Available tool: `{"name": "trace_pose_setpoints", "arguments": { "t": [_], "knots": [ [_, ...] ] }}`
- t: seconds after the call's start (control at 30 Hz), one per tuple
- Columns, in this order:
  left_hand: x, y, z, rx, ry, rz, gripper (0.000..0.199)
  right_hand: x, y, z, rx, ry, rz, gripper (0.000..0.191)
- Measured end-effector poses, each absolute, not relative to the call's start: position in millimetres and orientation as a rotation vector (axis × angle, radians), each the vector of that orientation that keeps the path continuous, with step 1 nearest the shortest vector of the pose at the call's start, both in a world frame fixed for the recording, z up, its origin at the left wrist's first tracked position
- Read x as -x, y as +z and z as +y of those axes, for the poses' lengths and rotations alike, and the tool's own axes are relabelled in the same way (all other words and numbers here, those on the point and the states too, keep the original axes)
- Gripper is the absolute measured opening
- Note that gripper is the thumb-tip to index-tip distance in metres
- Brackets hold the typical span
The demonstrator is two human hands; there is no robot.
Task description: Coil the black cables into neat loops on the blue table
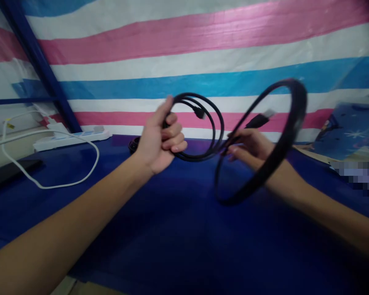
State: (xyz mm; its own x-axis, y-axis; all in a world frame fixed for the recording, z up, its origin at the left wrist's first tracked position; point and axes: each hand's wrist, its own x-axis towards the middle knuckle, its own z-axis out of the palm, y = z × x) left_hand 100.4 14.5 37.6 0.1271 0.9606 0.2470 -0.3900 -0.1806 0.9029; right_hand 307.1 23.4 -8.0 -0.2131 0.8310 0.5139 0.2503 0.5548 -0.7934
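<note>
A black cable (222,123) with a plug at each end is held up over the blue table. My left hand (164,137) is closed round a coil of it, with one black plug (199,112) hanging inside the loops. To the right, my right hand (249,145) pinches the same cable between thumb and fingers. A large loop, blurred by motion, swings out in front of that wrist. The other plug (260,120), with a pale metal end, sticks up above the right hand.
On the left a white power strip (74,139) lies on the blue table (172,229), with a looping white cord (96,159) and a dark flat object (15,172). Behind my left wrist sits a dark coil (133,145). A striped sheet (178,65) hangs behind; a blue printed item (350,131) stands at right.
</note>
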Motion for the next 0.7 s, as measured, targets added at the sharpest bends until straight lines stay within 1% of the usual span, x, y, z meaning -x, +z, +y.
{"name": "trace_pose_setpoints", "arguments": {
  "t": [0.03, 0.1, 0.17, 0.23, 0.33, 0.4, 0.47, 0.57, 0.63, 0.7],
  "knots": [
    [-105, 32, 14, -1.125, 1.285, 0.692, 0.044, -310, -3, 25, 0.912, 0.603, -1.677, 0.013],
    [-112, 21, 15, -1.057, 1.075, 0.723, 0.043, -317, 7, 26, 0.949, 0.384, -1.559, 0.007],
    [-118, 7, 17, -0.984, 0.942, 0.774, 0.039, -324, 16, 27, 0.994, 0.169, -1.499, 0.01],
    [-123, -7, 19, -0.97, 0.895, 0.871, 0.035, -329, 22, 27, 1.071, 0.059, -1.492, 0.016],
    [-127, -20, 22, -1.129, 0.845, 1.049, 0.033, -333, 23, 27, 1.178, -0.03, -1.594, 0.021],
    [-125, -20, 25, -1.302, 0.844, 1.11, 0.034, -334, 22, 27, 1.2, -0.131, -1.725, 0.02],
    [-118, -15, 30, -1.501, 0.906, 1.203, 0.034, -333, 21, 27, 1.231, -0.082, -1.832, 0.018],
    [-105, -6, 36, -1.869, 1.11, 1.391, 0.035, -328, 21, 23, 1.274, 0.204, -1.868, 0.015],
    [-100, -2, 36, -2.089, 1.29, 1.354, 0.036, -321, 20, 18, 1.222, 0.338, -1.897, 0.015],
    [-101, 0, 31, -2.359, 1.415, 1.193, 0.037, -314, 18, 13, 1.142, 0.48, -1.97, 0.014]
  ]
}}
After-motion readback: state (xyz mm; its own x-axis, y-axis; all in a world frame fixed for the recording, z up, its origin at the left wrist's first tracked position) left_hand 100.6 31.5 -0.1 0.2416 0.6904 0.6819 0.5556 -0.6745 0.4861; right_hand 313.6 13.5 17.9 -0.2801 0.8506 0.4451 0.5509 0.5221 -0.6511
